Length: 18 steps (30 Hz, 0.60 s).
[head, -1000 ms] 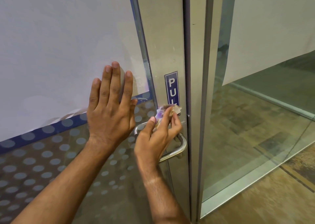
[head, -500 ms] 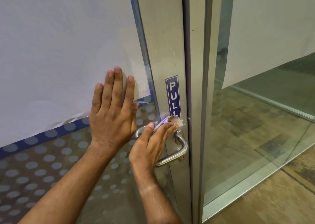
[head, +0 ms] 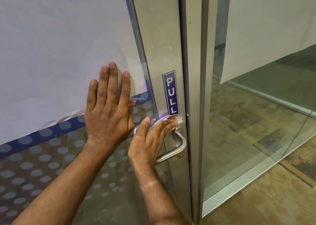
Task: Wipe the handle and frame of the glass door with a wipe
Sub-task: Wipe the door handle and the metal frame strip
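Note:
My left hand (head: 107,108) lies flat with straight fingers on the glass door (head: 51,165), left of the metal frame (head: 160,45). My right hand (head: 150,139) presses a small white wipe (head: 178,119) against the frame with straight fingers, just under the blue PULL sticker (head: 171,93). The wipe shows only past the fingertips. Directly below the fingers, the curved steel handle (head: 182,145) is partly hidden by my right hand.
White paper (head: 51,36) covers the upper glass behind a blue dotted band (head: 42,134). To the right stand a second metal post (head: 195,88) and a fixed glass panel (head: 256,122). Brown flooring (head: 282,199) runs at the lower right.
My right hand has gone from pinching the wipe in front of the sticker to pressing it flat on the frame below the sticker. My left hand has stayed flat on the glass.

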Each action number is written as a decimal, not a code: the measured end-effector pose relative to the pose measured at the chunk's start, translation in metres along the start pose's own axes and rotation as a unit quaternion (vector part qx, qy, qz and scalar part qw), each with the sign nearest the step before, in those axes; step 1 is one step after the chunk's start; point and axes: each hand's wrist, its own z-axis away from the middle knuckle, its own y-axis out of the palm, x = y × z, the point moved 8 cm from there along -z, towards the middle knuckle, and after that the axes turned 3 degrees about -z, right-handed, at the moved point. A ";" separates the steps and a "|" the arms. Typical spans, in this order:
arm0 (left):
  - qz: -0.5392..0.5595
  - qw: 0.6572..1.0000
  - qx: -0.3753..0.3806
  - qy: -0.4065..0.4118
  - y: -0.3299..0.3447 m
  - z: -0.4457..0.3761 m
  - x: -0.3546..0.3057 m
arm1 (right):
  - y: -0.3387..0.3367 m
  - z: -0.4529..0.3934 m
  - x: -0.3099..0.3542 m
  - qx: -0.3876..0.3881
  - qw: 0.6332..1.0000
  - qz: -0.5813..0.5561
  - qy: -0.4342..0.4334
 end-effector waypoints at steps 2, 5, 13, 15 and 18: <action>0.004 1.000 -0.003 -0.002 -0.001 -0.001 0.000 | 0.000 -0.006 0.007 -0.015 0.999 -0.028 0.022; -0.007 1.000 -0.004 0.002 -0.001 -0.001 -0.001 | 0.002 -0.015 0.030 -0.030 0.999 -0.012 -0.016; -0.009 1.000 -0.002 -0.001 0.002 0.001 0.000 | -0.003 0.004 0.025 0.015 0.975 0.073 -0.210; -0.009 1.000 -0.005 0.001 0.002 0.001 0.000 | -0.004 0.003 0.010 0.012 0.984 0.081 -0.158; -0.010 1.000 -0.010 0.002 0.002 0.002 -0.001 | -0.002 -0.006 0.006 0.002 0.997 0.041 -0.067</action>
